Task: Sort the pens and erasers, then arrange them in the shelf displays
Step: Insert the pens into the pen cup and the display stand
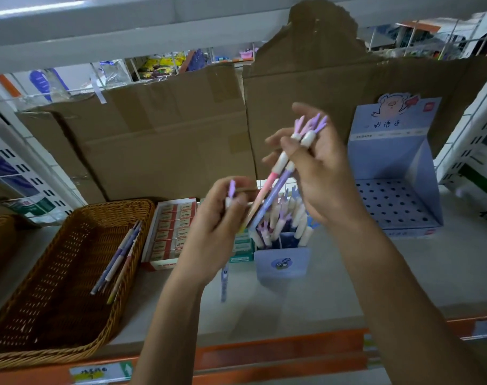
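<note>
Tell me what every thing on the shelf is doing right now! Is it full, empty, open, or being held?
Wicker basket: open, a few pens lying inside.
Eraser box: open, packed with rows of erasers.
Small blue pen box: open, crowded with standing pens.
Tall blue display stand: upright, holes all empty.
Right hand: closed on two pens.
Left hand: pinching one pen; blurred.
Cardboard boxes: upright at the back.

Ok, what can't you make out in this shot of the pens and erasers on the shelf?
All in the head view:
- Pen count in the blue pen holder: the hands hide part of it.
- What the left hand fingers pinch: motion blur; looks like one pen.
- Print on the eraser box: too small.
- Pen below the left wrist: blurred, top hidden.
- Wicker basket: its left side is cut off by the frame edge.
</note>
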`<state>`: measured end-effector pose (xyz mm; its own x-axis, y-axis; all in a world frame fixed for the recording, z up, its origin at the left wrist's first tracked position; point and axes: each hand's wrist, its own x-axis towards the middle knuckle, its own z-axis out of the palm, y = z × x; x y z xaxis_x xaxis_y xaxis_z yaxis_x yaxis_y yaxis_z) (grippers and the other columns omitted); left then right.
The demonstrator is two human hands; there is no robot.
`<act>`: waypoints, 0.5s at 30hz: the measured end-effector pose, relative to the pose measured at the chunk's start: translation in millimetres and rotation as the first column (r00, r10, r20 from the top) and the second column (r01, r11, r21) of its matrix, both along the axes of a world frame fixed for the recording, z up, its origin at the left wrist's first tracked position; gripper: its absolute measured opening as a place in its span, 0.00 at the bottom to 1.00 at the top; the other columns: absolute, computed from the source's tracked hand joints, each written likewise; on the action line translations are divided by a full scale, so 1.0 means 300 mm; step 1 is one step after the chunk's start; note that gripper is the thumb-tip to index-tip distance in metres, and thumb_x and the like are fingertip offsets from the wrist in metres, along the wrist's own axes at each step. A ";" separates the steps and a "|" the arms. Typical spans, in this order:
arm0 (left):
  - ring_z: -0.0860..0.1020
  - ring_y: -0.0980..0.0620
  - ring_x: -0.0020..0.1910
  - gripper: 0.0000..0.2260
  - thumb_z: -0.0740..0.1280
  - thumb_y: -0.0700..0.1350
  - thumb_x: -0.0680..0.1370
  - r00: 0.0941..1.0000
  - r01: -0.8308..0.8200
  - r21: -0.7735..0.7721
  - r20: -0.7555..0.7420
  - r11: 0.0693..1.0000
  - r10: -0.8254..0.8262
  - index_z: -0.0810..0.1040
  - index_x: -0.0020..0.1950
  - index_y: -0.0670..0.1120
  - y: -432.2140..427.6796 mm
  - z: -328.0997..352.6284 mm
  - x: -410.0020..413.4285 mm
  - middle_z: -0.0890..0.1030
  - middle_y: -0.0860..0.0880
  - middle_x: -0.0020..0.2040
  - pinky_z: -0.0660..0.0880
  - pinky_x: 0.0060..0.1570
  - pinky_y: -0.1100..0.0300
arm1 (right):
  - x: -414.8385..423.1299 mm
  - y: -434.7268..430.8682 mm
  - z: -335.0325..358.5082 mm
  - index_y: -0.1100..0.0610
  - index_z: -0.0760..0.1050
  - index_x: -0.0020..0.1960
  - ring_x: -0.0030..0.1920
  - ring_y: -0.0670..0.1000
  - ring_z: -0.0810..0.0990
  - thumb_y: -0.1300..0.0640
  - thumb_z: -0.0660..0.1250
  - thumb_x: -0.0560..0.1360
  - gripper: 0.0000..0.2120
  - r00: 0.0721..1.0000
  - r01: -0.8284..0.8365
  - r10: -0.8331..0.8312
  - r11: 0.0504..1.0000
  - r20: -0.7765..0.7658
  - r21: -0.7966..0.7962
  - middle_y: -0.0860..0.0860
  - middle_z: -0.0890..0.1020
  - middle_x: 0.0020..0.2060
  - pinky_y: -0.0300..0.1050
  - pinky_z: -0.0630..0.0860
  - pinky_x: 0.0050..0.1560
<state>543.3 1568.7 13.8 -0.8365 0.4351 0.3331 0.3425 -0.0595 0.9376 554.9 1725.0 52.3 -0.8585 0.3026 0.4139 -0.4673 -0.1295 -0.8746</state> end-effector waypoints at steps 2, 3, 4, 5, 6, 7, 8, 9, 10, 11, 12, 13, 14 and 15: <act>0.82 0.49 0.43 0.08 0.55 0.43 0.82 0.991 -0.132 0.154 0.054 0.979 0.126 0.72 0.56 0.49 0.001 -0.011 -0.016 0.83 0.48 0.41 0.78 0.43 0.58 | 0.003 0.042 0.011 0.54 0.65 0.59 0.35 0.47 0.80 0.70 0.54 0.79 0.14 0.997 0.053 -0.058 0.995 -0.053 -0.087 0.49 0.79 0.36 0.44 0.79 0.41; 0.80 0.50 0.38 0.08 0.55 0.43 0.82 0.982 -0.189 0.213 0.050 0.959 0.182 0.72 0.56 0.50 0.000 -0.012 -0.020 0.80 0.50 0.36 0.76 0.40 0.60 | 0.007 0.064 0.014 0.54 0.66 0.58 0.35 0.47 0.80 0.70 0.53 0.79 0.13 0.993 0.083 -0.091 0.991 -0.074 -0.108 0.50 0.78 0.35 0.44 0.78 0.42; 0.75 0.53 0.33 0.07 0.55 0.44 0.82 0.974 -0.225 0.270 0.051 0.936 0.220 0.72 0.55 0.52 0.003 -0.010 -0.020 0.76 0.52 0.32 0.73 0.36 0.62 | 0.009 0.082 0.013 0.55 0.66 0.57 0.35 0.47 0.79 0.70 0.53 0.79 0.13 0.988 0.113 -0.123 0.988 -0.093 -0.108 0.51 0.76 0.36 0.43 0.77 0.42; 0.69 0.55 0.30 0.07 0.55 0.45 0.82 0.968 -0.249 0.339 0.075 0.907 0.238 0.72 0.54 0.53 0.009 -0.010 -0.017 0.70 0.53 0.29 0.69 0.32 0.63 | 0.012 0.094 0.011 0.56 0.65 0.57 0.35 0.47 0.78 0.71 0.52 0.79 0.13 0.983 0.139 -0.150 0.985 -0.109 -0.100 0.52 0.75 0.36 0.43 0.77 0.42; 0.63 0.55 0.28 0.07 0.55 0.47 0.82 0.963 -0.266 0.421 0.147 0.867 0.224 0.73 0.51 0.53 0.018 -0.006 -0.012 0.64 0.53 0.27 0.64 0.30 0.64 | 0.013 0.100 0.009 0.55 0.66 0.56 0.35 0.46 0.77 0.71 0.52 0.78 0.14 0.978 0.155 -0.166 0.984 -0.125 -0.091 0.52 0.74 0.37 0.43 0.76 0.41; 0.59 0.55 0.27 0.08 0.55 0.49 0.82 0.956 -0.278 0.494 0.227 0.824 0.187 0.73 0.48 0.51 0.029 -0.001 -0.008 0.60 0.53 0.27 0.61 0.28 0.63 | 0.012 0.099 0.006 0.55 0.66 0.55 0.35 0.46 0.76 0.72 0.52 0.78 0.14 0.976 0.157 -0.167 0.984 -0.136 -0.086 0.53 0.73 0.37 0.43 0.76 0.41; 0.56 0.55 0.26 0.11 0.55 0.52 0.81 0.950 -0.278 0.551 0.278 0.787 0.141 0.71 0.45 0.49 0.038 0.003 -0.004 0.57 0.52 0.27 0.58 0.28 0.63 | 0.008 0.093 0.002 0.55 0.66 0.53 0.35 0.46 0.75 0.72 0.52 0.77 0.14 0.977 0.149 -0.159 0.986 -0.139 -0.079 0.53 0.73 0.37 0.42 0.75 0.40; 0.54 0.54 0.26 0.15 0.54 0.57 0.80 0.953 -0.257 0.599 0.289 0.759 0.095 0.70 0.42 0.47 0.047 0.005 0.001 0.56 0.52 0.26 0.56 0.27 0.62 | 0.004 0.082 -0.002 0.54 0.66 0.53 0.35 0.47 0.75 0.72 0.52 0.77 0.14 0.980 0.138 -0.146 0.988 -0.134 -0.068 0.53 0.73 0.37 0.42 0.75 0.41; 0.54 0.54 0.26 0.19 0.52 0.60 0.79 0.961 -0.229 0.631 0.270 0.741 0.067 0.68 0.40 0.46 0.056 0.001 0.004 0.55 0.51 0.26 0.54 0.27 0.61 | 0.000 0.067 -0.007 0.54 0.67 0.52 0.35 0.47 0.75 0.72 0.52 0.77 0.14 0.984 0.125 -0.131 0.991 -0.121 -0.052 0.53 0.73 0.37 0.43 0.75 0.41; 0.53 0.54 0.25 0.21 0.50 0.60 0.78 0.968 -0.205 0.653 0.248 0.729 0.050 0.67 0.37 0.46 0.065 -0.002 0.006 0.55 0.50 0.25 0.54 0.27 0.61 | -0.006 0.052 -0.013 0.54 0.67 0.52 0.36 0.47 0.75 0.71 0.52 0.78 0.14 0.988 0.114 -0.117 0.993 -0.100 -0.030 0.52 0.73 0.37 0.43 0.75 0.42; 0.54 0.54 0.25 0.21 0.50 0.59 0.79 0.969 -0.198 0.654 0.241 0.730 0.047 0.66 0.34 0.45 0.073 -0.006 0.005 0.55 0.50 0.25 0.55 0.26 0.61 | -0.013 0.035 -0.021 0.53 0.67 0.52 0.36 0.47 0.75 0.71 0.53 0.78 0.14 0.991 0.109 -0.108 0.994 -0.075 0.002 0.51 0.74 0.37 0.43 0.75 0.43; 0.55 0.54 0.24 0.21 0.51 0.56 0.78 0.966 -0.212 0.634 0.252 0.744 0.061 0.66 0.31 0.46 0.080 -0.011 0.003 0.55 0.51 0.24 0.56 0.26 0.61 | -0.018 0.021 -0.030 0.53 0.67 0.52 0.37 0.47 0.75 0.71 0.53 0.78 0.14 0.993 0.107 -0.105 0.993 -0.054 0.048 0.51 0.74 0.37 0.42 0.75 0.44; 0.56 0.54 0.24 0.20 0.52 0.53 0.78 0.961 -0.227 0.602 0.267 0.766 0.075 0.66 0.28 0.46 0.087 -0.018 0.000 0.57 0.52 0.23 0.58 0.26 0.61 | -0.023 0.008 -0.039 0.53 0.67 0.52 0.37 0.46 0.76 0.70 0.54 0.78 0.13 0.994 0.104 -0.101 0.989 -0.034 0.105 0.51 0.75 0.38 0.41 0.75 0.44; 0.58 0.53 0.24 0.20 0.51 0.51 0.77 0.960 -0.231 0.563 0.264 0.793 0.092 0.67 0.27 0.47 0.093 -0.032 -0.004 0.59 0.52 0.23 0.60 0.27 0.61 | -0.028 -0.004 -0.048 0.53 0.68 0.51 0.36 0.45 0.76 0.70 0.54 0.78 0.13 0.995 0.095 -0.095 0.982 -0.009 0.164 0.52 0.75 0.38 0.38 0.75 0.43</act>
<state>542.1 1596.7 4.3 -0.9561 0.0676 0.2852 0.1950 -0.5798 0.7911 546.4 1723.8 38.0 -0.8286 0.3105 0.4659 -0.4719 0.0604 -0.8796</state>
